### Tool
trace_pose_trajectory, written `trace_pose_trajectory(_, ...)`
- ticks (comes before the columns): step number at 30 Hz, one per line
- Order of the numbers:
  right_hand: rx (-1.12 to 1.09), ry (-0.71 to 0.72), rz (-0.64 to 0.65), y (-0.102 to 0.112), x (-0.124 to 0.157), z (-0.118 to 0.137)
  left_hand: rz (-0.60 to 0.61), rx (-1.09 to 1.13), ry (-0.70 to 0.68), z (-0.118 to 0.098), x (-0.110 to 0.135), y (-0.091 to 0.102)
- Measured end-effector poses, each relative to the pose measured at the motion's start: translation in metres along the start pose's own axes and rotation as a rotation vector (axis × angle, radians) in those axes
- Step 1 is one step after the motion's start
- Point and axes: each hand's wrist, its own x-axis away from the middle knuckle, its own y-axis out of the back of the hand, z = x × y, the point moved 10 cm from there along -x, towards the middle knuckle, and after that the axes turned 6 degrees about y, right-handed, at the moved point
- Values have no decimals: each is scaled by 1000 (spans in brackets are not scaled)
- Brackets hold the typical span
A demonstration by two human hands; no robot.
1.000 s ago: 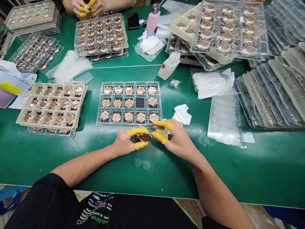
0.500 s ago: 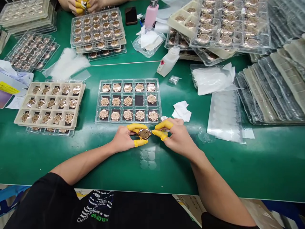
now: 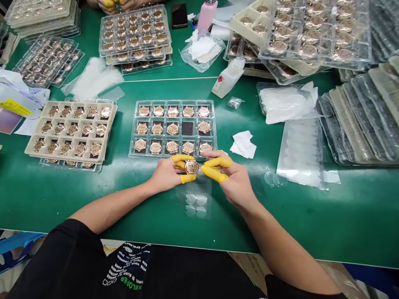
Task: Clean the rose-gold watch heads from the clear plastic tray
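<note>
A rose-gold watch head, its engraved back facing up, is pinched between the thumb and fingers of my left hand. Just right of it my right hand has its thumb and index finger drawn together, tips close to the watch's edge; what they hold, if anything, is too small to make out. Yellow finger cots cover several fingertips on both hands. Beyond them lies a clear tray of watch heads, one compartment showing only its dark base. A clear sheet with round film stickers lies below my hands.
A beige tray of watch heads is at left. A white cloth, a plastic bottle and clear film sheets lie to the right. Stacked trays line the right side. A co-worker's hands show at the top.
The view has shifted, so the table items sit farther right. My right hand's fingers have turned and straightened a little beside the watch head. My left hand keeps its hold.
</note>
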Motion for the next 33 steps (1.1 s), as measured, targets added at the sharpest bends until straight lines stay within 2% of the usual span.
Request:
trace_pose_trajectory(3,-20,-194,-24,-12,5,-32,5,-12,-20,-1,0,0)
trace_pose_trajectory(7,-48,-272,-52,-16,9,-45,12,-54,-52,-2,0,-1)
trace_pose_trajectory(19,55,-192,-139,-14,14,-48,23,-73,-79,-2,0,-2)
trace_pose_trajectory(28,72,-197,-148,-15,15,-49,16,-99,-61,-2,1,-1)
trace_pose_trajectory(33,112,-148,-125,-13,16,-44,17,-154,-112,-6,2,-2)
